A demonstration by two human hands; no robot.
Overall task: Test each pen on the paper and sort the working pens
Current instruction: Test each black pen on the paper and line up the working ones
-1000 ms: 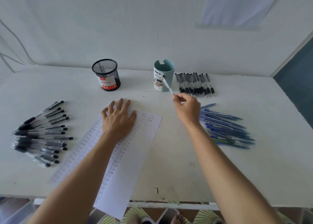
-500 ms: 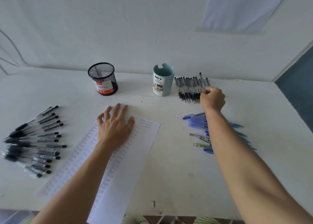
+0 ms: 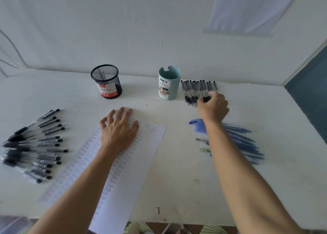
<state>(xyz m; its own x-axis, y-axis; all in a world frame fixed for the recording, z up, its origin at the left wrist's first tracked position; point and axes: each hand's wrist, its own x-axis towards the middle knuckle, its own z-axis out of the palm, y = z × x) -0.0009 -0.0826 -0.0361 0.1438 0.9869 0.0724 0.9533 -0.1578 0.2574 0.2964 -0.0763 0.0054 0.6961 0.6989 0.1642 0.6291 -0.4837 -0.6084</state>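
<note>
A white paper sheet (image 3: pixel 123 171) covered in handwritten test words lies across the table's middle. My left hand (image 3: pixel 118 129) presses flat on its far end, fingers spread. My right hand (image 3: pixel 213 108) is curled at the near end of a row of black pens (image 3: pixel 196 87) beside the teal cup (image 3: pixel 169 83). Its fingertips pinch one black pen (image 3: pixel 206 98) that lies in that row. A fan of black capped pens (image 3: pixel 33 145) lies at the left. A pile of blue pens (image 3: pixel 244 141) lies at the right, partly hidden by my right forearm.
A black mesh cup (image 3: pixel 106 81) stands at the back, left of the teal cup. The white wall rises right behind both cups. The table's front edge (image 3: pixel 177 223) runs along the bottom, with the paper hanging over it. A dark panel (image 3: pixel 311 85) borders the far right.
My right hand carried a pen from above the paper to the black row by the teal cup, then shifted slightly left along it. The left hand stayed on the paper.
</note>
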